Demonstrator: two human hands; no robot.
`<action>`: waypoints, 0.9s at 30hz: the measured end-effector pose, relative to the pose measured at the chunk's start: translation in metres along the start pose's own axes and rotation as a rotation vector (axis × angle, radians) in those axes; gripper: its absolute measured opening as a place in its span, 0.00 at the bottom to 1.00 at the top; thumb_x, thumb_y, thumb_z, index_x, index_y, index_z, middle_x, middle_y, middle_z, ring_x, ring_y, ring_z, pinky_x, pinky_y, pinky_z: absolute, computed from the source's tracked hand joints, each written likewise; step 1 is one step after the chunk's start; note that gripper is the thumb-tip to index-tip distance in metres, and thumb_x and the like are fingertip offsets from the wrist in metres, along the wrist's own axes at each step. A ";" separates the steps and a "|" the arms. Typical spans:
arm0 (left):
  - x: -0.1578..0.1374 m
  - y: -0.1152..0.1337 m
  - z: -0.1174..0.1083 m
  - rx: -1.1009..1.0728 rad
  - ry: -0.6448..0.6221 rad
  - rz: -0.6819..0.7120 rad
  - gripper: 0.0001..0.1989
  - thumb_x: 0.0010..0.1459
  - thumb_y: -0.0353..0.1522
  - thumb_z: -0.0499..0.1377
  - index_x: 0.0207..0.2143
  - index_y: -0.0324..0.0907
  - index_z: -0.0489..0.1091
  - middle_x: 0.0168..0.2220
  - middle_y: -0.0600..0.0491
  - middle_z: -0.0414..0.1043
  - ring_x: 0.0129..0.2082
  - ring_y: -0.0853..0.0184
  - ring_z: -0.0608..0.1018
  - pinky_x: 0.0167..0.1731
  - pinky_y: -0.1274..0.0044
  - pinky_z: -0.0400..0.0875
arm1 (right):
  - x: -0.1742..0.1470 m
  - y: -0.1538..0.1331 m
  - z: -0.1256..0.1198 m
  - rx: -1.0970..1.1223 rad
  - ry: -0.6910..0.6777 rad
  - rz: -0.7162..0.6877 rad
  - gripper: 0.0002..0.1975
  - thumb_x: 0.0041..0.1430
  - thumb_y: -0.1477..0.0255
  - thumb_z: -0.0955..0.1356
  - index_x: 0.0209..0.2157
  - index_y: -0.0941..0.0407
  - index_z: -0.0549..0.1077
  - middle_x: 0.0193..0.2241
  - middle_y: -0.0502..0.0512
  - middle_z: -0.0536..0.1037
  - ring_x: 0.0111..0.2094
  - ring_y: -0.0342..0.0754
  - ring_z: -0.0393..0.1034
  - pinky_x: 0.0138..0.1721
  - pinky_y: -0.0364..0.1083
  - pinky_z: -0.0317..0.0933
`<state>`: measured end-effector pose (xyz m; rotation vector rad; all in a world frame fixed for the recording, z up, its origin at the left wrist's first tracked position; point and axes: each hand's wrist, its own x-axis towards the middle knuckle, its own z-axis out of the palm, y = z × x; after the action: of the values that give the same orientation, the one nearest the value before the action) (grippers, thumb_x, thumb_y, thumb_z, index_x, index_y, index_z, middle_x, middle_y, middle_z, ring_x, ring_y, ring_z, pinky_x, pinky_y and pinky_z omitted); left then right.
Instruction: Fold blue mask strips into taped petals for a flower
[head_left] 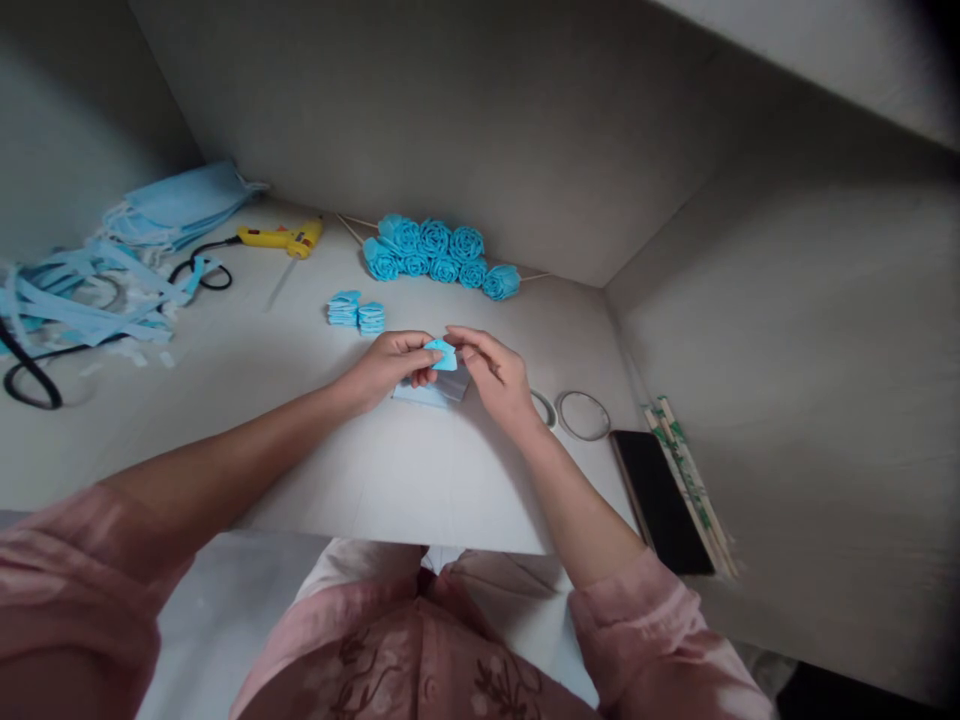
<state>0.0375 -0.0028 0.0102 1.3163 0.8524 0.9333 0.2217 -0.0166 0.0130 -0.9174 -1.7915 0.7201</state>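
My left hand (394, 362) is closed, pinching a small light-blue fabric piece (442, 355) between thumb and fingers. My right hand (495, 375) is beside the piece's right edge, its thumb and forefinger apart; whether a fingertip touches it is hard to see. Under the hands lies a flat grey and pale-blue piece (424, 393), partly covered by them. Just beyond my left hand are two small stacks of folded blue pieces, a left stack (343, 309) and a right stack (371, 318).
Blue fabric roses (435, 250) on sticks lie at the back wall. Leftward are a yellow glue gun (281, 238), face masks (187, 200) and cut strips (90, 295). To the right are tape rolls (583, 415), a black phone (661, 500) and wrapped sticks (690, 480) by the side wall.
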 end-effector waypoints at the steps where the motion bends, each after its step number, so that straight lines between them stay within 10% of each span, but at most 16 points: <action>1: 0.000 0.000 0.000 0.008 0.006 0.008 0.14 0.49 0.40 0.63 0.24 0.39 0.68 0.21 0.55 0.70 0.20 0.74 0.68 0.22 0.80 0.61 | 0.000 0.000 0.000 0.090 0.004 0.106 0.15 0.65 0.65 0.63 0.49 0.51 0.75 0.41 0.54 0.79 0.42 0.46 0.72 0.41 0.46 0.68; 8: 0.000 0.000 0.000 0.102 0.039 0.058 0.13 0.51 0.41 0.62 0.26 0.39 0.69 0.21 0.56 0.69 0.20 0.75 0.67 0.23 0.81 0.62 | 0.003 -0.003 0.005 0.335 -0.011 0.492 0.21 0.52 0.51 0.70 0.27 0.56 0.72 0.24 0.49 0.70 0.27 0.42 0.65 0.23 0.40 0.61; 27: 0.002 -0.001 0.000 0.103 0.074 0.045 0.14 0.54 0.42 0.59 0.28 0.39 0.69 0.20 0.55 0.71 0.19 0.74 0.68 0.22 0.80 0.63 | 0.002 0.007 0.006 0.234 0.020 0.427 0.16 0.51 0.56 0.71 0.28 0.55 0.70 0.19 0.45 0.67 0.21 0.40 0.59 0.25 0.42 0.56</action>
<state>0.0382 -0.0006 0.0087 1.4015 0.9413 0.9896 0.2170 -0.0114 0.0062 -1.1534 -1.4656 1.1589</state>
